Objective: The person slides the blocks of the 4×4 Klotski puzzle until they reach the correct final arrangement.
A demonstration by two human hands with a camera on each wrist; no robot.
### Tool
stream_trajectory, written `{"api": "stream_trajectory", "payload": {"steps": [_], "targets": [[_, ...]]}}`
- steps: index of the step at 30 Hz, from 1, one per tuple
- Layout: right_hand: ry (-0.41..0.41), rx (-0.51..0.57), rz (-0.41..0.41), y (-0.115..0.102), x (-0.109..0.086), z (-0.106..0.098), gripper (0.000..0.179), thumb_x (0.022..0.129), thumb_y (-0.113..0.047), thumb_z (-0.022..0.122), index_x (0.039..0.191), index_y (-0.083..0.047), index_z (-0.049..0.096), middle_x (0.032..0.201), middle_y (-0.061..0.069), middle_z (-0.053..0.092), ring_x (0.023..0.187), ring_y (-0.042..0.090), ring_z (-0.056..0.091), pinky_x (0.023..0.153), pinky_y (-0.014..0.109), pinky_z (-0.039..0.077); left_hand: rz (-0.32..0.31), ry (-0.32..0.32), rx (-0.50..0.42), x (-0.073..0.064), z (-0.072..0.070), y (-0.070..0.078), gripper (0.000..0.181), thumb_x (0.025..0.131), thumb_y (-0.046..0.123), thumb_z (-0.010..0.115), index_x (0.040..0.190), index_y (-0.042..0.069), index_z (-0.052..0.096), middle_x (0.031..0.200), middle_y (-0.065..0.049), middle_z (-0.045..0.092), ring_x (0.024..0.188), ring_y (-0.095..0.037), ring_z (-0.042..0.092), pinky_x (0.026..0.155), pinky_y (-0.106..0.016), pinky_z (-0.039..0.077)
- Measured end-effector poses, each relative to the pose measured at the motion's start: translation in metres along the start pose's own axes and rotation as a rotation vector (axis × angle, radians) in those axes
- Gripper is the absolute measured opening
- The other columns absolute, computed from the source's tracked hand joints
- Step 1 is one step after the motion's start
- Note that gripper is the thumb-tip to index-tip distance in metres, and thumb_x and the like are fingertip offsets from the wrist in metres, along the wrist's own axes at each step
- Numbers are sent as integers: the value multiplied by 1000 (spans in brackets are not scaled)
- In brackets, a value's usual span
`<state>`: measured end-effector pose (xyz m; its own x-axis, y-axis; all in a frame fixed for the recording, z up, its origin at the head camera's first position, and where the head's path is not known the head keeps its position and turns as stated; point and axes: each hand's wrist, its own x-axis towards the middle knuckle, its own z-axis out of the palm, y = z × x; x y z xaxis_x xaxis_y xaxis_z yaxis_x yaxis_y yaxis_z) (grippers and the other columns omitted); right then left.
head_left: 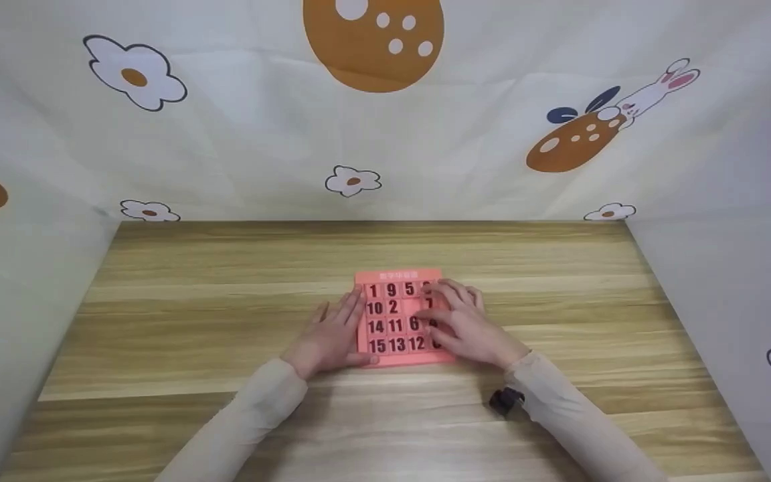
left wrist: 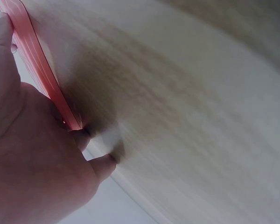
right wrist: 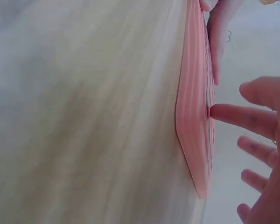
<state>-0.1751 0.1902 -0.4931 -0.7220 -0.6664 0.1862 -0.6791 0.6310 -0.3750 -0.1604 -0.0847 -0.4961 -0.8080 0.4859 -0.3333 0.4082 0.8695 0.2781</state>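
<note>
A pink sliding number puzzle (head_left: 402, 360) lies flat on the wooden table, its rows of tiles marked with black numbers. One square is vacant, right of the 2 tile (head_left: 393, 307). My left hand (head_left: 327, 341) rests against the puzzle's left side, fingers along the edge and thumb at the near left corner. Over the right columns my right hand (head_left: 466, 325) is spread, covering some tiles. Its index fingertip (right wrist: 217, 112) reaches the tile face in the right wrist view, while the other fingers stay raised. The left wrist view shows the puzzle's side edge (left wrist: 39, 65) against the left hand.
The wood-grained table (head_left: 211, 268) extends around the puzzle on every side. A pale patterned cloth (head_left: 245, 134) hangs behind it and along both sides. A small black device (head_left: 507, 402) sits at the right wrist.
</note>
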Motion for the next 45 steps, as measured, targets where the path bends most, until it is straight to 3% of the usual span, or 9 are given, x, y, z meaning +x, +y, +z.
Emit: {"api": "stream_trajectory", "payload": {"steps": [5,8,17,24,27,34,37,42,45], "targets": [[-23,-57,81,5,13,3,49,93,-29,61,137,-8,55,150,20,31,136,43,24,104,61,18,9,9,-7,-2,-1,1,107,85,67,53,154,2,4,161,-12,-6,146,-27,1,116,-50,5],[-17,-63,101,11,19,5,50,92,-28,61,138,-7,54,152,20,29,137,43,23,104,59,19,17,16,-15,-2,-1,2,107,86,67,53,154,1,4,161,-12,-5,146,-27,1,116,-50,6],[29,42,46,12,22,1,21,87,-20,68,106,-12,74,143,14,44,134,43,27,106,60,14,1,6,-10,-3,-2,0,106,86,67,53,154,3,4,161,-12,-6,146,-27,1,116,-50,5],[-76,-36,56,2,36,5,42,94,-32,60,134,-18,60,154,15,28,137,44,22,106,61,17,1,8,-8,-2,0,-1,105,86,67,52,155,3,6,161,-12,-5,146,-27,1,116,-50,4],[-109,-52,67,2,39,7,44,97,-37,55,137,-22,56,157,12,24,138,45,19,106,63,17,3,9,2,-2,0,-1,105,86,68,51,155,3,6,161,-12,-4,146,-27,2,116,-50,5],[7,-69,122,9,34,1,27,92,-26,63,117,-17,71,151,12,35,137,42,24,104,58,17,5,11,0,-1,-3,1,106,85,67,53,155,3,4,161,-12,-6,146,-27,1,116,-50,4],[-16,-62,78,10,31,-1,31,92,-25,64,121,-18,69,154,13,31,137,43,22,105,60,17,2,8,-9,-1,-3,1,106,85,67,53,155,4,3,161,-11,-7,146,-27,0,116,-49,4],[-94,41,-56,6,29,3,32,91,-23,63,122,-21,69,156,9,26,139,40,18,107,60,15,3,10,-20,-2,-1,0,107,85,68,53,155,4,4,161,-11,-5,146,-27,1,116,-49,4],[-107,32,-23,3,31,3,30,92,-23,62,121,-23,70,156,8,27,139,40,19,107,60,15,10,12,-27,-2,-2,1,107,84,67,54,155,3,5,161,-11,-5,146,-27,2,116,-50,5]]}}
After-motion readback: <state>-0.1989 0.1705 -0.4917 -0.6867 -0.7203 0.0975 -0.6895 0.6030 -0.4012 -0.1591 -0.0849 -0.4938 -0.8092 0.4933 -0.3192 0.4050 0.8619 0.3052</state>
